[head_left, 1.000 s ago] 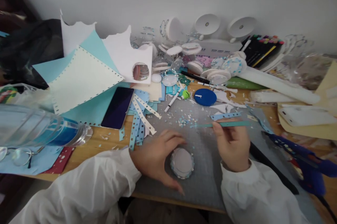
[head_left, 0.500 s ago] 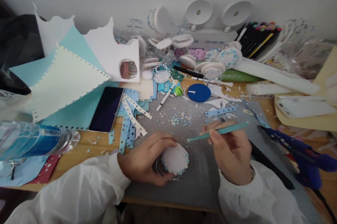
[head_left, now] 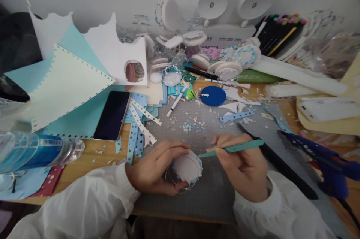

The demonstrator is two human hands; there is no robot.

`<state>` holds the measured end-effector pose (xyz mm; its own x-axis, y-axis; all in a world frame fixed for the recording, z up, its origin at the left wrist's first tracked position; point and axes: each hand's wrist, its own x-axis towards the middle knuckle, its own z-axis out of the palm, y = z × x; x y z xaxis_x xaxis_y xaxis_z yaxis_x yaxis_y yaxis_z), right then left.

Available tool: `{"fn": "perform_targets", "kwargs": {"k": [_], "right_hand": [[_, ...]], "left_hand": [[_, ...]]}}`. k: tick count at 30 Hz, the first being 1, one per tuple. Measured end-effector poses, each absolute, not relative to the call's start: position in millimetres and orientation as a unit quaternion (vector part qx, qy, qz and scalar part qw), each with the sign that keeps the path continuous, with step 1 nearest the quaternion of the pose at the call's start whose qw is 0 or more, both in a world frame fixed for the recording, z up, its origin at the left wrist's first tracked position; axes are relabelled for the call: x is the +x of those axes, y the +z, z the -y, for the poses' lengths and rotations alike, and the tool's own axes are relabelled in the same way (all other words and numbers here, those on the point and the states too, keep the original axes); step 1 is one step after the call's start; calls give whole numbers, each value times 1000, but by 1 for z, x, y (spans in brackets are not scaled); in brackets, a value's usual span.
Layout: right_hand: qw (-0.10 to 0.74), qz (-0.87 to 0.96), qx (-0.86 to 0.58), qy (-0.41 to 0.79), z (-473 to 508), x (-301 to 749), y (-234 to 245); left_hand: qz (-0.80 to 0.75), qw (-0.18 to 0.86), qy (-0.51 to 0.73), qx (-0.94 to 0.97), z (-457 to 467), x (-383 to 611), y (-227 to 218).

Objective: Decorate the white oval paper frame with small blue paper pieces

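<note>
A round white foam disc (head_left: 185,168) with small blue and white paper bits along its rim and thin wire loops is gripped by its left edge in my left hand (head_left: 159,166). My right hand (head_left: 242,166) pinches teal tweezers (head_left: 236,147). Their tip meets the disc's upper right rim; whether a paper bit is between the points is too small to tell. Behind the disc, a scatter of tiny blue and white paper pieces (head_left: 192,124) lies on the grey cutting mat (head_left: 208,201).
Punched paper strips (head_left: 140,123) and a phone (head_left: 112,115) lie left, near a water bottle (head_left: 36,149). A blue oval lid (head_left: 213,96) sits behind the scraps. To the right are a black-handled tool (head_left: 281,164) and a blue glue gun (head_left: 323,156). Decorated foam discs (head_left: 194,38) crowd the back.
My right hand has moved the tweezers left and slightly down, from apart from the disc to its rim. My left hand still holds the disc in nearly the same place.
</note>
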<state>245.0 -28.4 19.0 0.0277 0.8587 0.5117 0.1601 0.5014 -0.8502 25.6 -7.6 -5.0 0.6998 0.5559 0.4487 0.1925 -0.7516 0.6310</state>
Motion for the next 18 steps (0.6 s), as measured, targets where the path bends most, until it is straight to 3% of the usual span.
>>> {"fn": "perform_targets", "kwargs": {"k": [18], "right_hand": [[596, 641, -398, 277, 28, 244, 16]], "left_hand": [[-212, 233, 336, 887, 7, 26, -1]]}}
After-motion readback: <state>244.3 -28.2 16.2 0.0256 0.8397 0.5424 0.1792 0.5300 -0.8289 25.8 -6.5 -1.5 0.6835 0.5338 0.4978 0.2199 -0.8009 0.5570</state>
